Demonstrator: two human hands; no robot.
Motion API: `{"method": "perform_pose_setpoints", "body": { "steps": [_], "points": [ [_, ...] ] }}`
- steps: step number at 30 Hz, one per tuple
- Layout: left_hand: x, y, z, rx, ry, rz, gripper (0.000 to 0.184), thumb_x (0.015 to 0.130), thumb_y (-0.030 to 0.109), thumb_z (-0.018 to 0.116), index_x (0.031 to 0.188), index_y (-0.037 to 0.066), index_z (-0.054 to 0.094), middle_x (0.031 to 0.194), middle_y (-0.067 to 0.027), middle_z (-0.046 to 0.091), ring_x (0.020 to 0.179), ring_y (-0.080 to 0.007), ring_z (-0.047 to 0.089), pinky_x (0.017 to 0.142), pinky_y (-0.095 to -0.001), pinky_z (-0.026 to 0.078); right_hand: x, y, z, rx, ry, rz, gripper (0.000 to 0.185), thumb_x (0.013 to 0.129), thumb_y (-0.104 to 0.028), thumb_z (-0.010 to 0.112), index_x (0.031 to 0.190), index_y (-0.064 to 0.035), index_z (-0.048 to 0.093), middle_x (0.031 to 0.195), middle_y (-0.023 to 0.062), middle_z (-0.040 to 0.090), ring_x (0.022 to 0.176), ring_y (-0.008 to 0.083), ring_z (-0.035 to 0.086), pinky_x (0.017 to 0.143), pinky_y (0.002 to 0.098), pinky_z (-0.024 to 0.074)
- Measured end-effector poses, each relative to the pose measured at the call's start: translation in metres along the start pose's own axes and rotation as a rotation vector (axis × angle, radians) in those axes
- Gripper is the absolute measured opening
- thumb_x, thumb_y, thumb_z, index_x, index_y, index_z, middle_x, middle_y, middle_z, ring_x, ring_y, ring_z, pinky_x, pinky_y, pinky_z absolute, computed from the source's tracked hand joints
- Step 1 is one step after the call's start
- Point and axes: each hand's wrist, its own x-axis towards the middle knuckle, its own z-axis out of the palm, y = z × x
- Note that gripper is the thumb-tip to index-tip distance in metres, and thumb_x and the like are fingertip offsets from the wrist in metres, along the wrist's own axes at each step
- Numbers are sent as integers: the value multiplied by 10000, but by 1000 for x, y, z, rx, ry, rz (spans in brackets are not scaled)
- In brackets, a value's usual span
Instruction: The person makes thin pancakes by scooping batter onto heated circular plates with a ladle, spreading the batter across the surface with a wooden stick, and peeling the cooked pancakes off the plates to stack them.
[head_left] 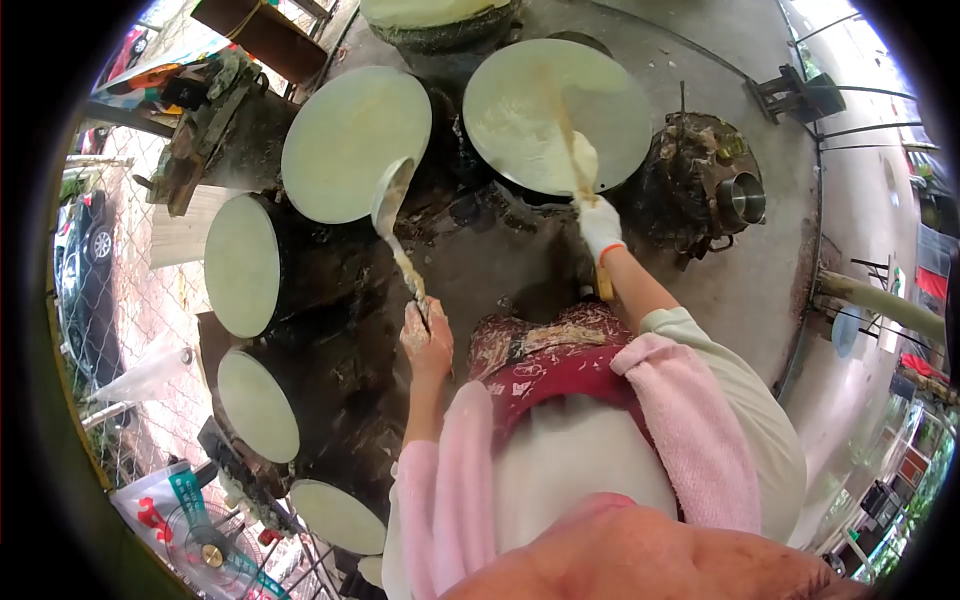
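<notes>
My left hand (428,345), bare and smeared with batter, is wrapped round the handle of a ladle (388,205). The ladle's bowl is over the near right edge of a round griddle (345,135) covered in a pale layer. In a white glove with an orange-red cuff, my right hand (600,230) grips a long wooden spatula (568,135). Its far end is over another round griddle (500,90), where the pale layer looks uneven and wet. A soft pale lump of batter or dough (584,160) clings to the spatula near the griddle's front rim.
More round griddles with pale surfaces (243,265) curve down my left side. Another round vessel (440,25) stands at the back. On the right, a metal cup (741,198) sits on a dirty round stand (690,165). A fan (210,555) is at lower left, by a wire fence.
</notes>
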Motion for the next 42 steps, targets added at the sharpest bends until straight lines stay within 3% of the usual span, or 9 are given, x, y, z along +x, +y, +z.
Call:
{"method": "perform_pose_setpoints", "body": {
  "steps": [3, 6, 7, 9, 17, 19, 29, 39, 42],
  "points": [
    [-22, -11, 0, -11, 46, -26, 160, 960, 121, 556, 978, -34, 593, 769, -127, 615, 594, -235, 608, 535, -340, 476, -12, -26, -30, 454, -121, 187, 381, 953, -410, 561, 891, -49, 666, 613, 42, 567, 413, 169, 508, 416, 307, 393],
    [-27, 38, 4, -318, 72, -307, 168, 981, 150, 558, 1009, -12, 591, 762, -10, 567, 586, -58, 525, 477, -221, 430, -42, -27, -28, -11, -251, -201, 398, 942, -421, 565, 925, -33, 656, 769, 159, 674, 603, 252, 651, 575, 387, 500],
    [-29, 42, 8, -393, 56, -361, 160, 981, 145, 549, 1010, -8, 585, 749, -12, 561, 572, -61, 521, 469, -220, 427, -39, -12, -27, -284, -281, -265, 399, 946, -443, 525, 1026, -75, 656, 955, 247, 688, 917, 426, 659, 816, 491, 508],
    [-33, 47, 19, -543, 30, -467, 144, 982, 134, 531, 1014, 1, 575, 722, -15, 549, 542, -68, 514, 452, -220, 419, -31, -10, -51, -427, -189, -194, 431, 957, -456, 508, 1107, -69, 624, 1015, 254, 681, 987, 432, 642, 847, 522, 489],
    [-43, 120, 75, -420, 92, -386, 118, 982, 124, 470, 1022, 26, 520, 572, -10, 465, 375, -88, 398, 351, -244, 287, 36, -9, -127, 58, -376, 16, 412, 948, -436, 539, 1039, -47, 641, 908, 268, 681, 876, 445, 656, 756, 514, 499],
    [-48, 134, 86, -371, 105, -381, 118, 987, 130, 467, 1020, 25, 511, 560, -6, 456, 368, -87, 385, 347, -244, 279, 23, 25, -121, -316, -355, -509, 399, 954, -430, 528, 1021, -52, 634, 892, 264, 678, 863, 445, 656, 754, 523, 496],
    [-56, 172, 117, -322, 162, -399, 113, 1001, 133, 467, 961, 35, 505, 563, -1, 453, 371, -79, 384, 348, -235, 282, 118, 22, -174, -91, -398, -276, 519, 917, -492, 549, 899, 13, 668, 864, 268, 678, 866, 440, 656, 758, 482, 499],
    [-55, 183, 131, -199, 200, -413, 110, 994, 116, 489, 950, 17, 513, 556, 0, 460, 365, -84, 407, 339, -250, 284, 212, -6, -215, -514, -317, -564, 517, 945, -480, 491, 1038, 3, 653, 992, 292, 663, 979, 433, 637, 864, 521, 485],
    [-51, 185, 136, -175, 202, -415, 120, 994, 122, 495, 950, 11, 514, 549, -4, 469, 367, -81, 411, 339, -253, 284, 264, -64, -199, -607, -185, -564, 414, 943, -384, 443, 1250, -153, 598, 1103, 211, 680, 1045, 404, 640, 896, 501, 498]
  ]
}}
